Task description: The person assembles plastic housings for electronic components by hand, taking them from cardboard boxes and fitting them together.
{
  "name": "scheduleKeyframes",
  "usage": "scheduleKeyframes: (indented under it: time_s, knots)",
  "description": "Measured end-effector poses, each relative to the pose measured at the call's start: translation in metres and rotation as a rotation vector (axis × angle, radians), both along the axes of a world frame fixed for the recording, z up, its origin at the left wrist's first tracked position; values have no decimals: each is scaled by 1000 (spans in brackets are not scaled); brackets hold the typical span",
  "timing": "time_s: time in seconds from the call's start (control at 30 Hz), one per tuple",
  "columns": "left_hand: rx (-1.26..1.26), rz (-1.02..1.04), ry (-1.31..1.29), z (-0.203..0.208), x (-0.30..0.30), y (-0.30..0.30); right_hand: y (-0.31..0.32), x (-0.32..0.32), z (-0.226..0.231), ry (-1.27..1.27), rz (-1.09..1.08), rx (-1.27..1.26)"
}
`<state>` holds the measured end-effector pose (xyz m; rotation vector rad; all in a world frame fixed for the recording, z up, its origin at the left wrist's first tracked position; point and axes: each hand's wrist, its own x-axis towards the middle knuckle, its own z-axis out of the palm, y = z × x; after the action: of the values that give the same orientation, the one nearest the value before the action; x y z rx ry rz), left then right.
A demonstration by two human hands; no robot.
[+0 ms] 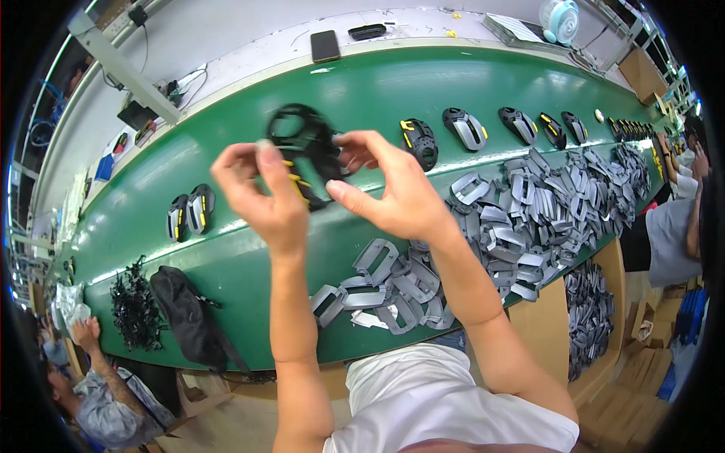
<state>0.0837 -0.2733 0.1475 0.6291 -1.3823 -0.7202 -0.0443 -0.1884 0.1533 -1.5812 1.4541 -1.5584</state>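
Observation:
Above the green work surface, both my hands hold a black oval plastic shell (296, 124) with yellow strips on its lower part; motion blurs it. My left hand (260, 189) grips its left side, thumb up along the edge. On its right side, my right hand (393, 185) pinches it between thumb and fingers. Below my hands lie loose grey plastic frames (377, 260), part of a heap (521, 226) spreading to the right. A similar black and yellow shell (418, 143) rests just right of my right hand, beside a shell with a grey frame on it (464, 129).
More shells (518, 124) line the green bench (362, 79); two assembled shells (199, 209) lie left. A black pouch (185, 309) and small black parts (136, 306) are near left. A box of grey frames (589, 317) stands lower right. Co-workers (113, 400) sit at both sides.

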Motion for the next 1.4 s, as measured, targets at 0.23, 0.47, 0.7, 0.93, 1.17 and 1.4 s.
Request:
scheduleKeyframes:
  time_s: [0.23,0.47,0.7,0.93,1.17,1.4]
  knots:
    - [-71,702,-943,-54,25,-64,5,-21,2,221,-387,-76]
    - [204,108,-1369,-69,4,-70,-5,-37,23,597,-374,-215]
    - [224,-237,-968,-46,27,-75,123,-83,19,726,-424,-39]
    - [181,-533,-866,-10,-2,-15,279,-13,-86,371,-828,421]
    - [61,-883,-895,1,-6,59,343,12,-148,137,-1088,367]
    - [-277,-1358,-1215,1,-36,134,454,111,-316,-84,-1264,995]
